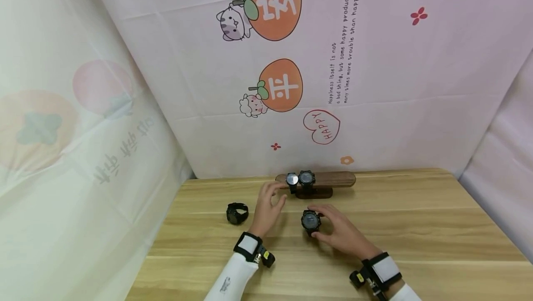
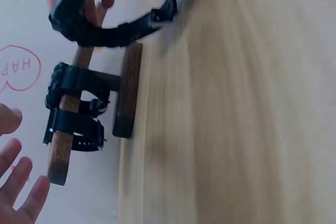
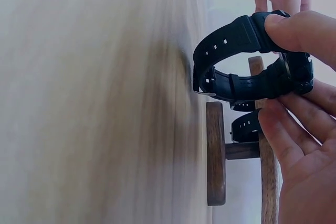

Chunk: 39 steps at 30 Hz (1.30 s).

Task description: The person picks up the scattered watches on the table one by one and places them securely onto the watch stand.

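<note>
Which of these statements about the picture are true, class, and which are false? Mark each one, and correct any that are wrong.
1. The right hand holds a black watch. True.
2. The left hand is near the wooden stand but grips no watch. True.
3. The wooden stand carries three watches. False: it carries two watches.
4. Another watch lies on the table. True.
5. The red heart reads LOVE. False: it reads HAPPY.

A cloth-screened tabletop booth, its wider room hidden — printed fabric (image 1: 383,70) hangs beyond the right hand (image 1: 342,231), a pale curtain (image 1: 79,208) falls left of the left hand (image 1: 266,209), and a wood-grain table (image 1: 429,222) lies beneath both.
</note>
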Motion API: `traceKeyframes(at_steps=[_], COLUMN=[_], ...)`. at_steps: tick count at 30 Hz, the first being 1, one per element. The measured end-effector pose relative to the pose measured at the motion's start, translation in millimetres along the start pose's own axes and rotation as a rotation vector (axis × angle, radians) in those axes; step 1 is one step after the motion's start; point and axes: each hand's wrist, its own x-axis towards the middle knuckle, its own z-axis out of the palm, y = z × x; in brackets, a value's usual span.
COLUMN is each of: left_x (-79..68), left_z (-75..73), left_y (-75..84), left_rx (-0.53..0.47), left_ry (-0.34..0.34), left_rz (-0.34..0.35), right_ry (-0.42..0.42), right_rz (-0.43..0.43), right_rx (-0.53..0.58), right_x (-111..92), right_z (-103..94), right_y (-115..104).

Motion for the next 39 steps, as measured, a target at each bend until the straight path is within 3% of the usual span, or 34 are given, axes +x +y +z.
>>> traceKeyframes(at_steps=[9, 13, 24, 32, 39], left_x=[19.2, 23.9, 26.9, 29.5, 32.5], left_z=[5.0, 8.7, 11.0, 13.5, 12.6], left_y=[-10.0, -16.9, -18.8, -23.9, -25.2], left_rx=[0.082, 0.105, 0.084, 0.075, 0.084], left_ry=[0.014, -0.013, -0.124, -0.097, -0.113], left_rz=[-0.007, -0.035, -0.137, -0.107, -0.140], right_ry=[-0.007, -0.008, 0.020, 0.020, 0.048], right_rz=[0.014, 0.022, 0.035, 0.100, 0.099], right_rx=[0.006, -0.001, -0.036, -0.038, -0.048], right_x=[0, 0, 1, 3, 3], right_z=[-1.9, -2.3, -7.4, -19.7, -37.3], right_y=[-1, 0, 11, 23, 35])
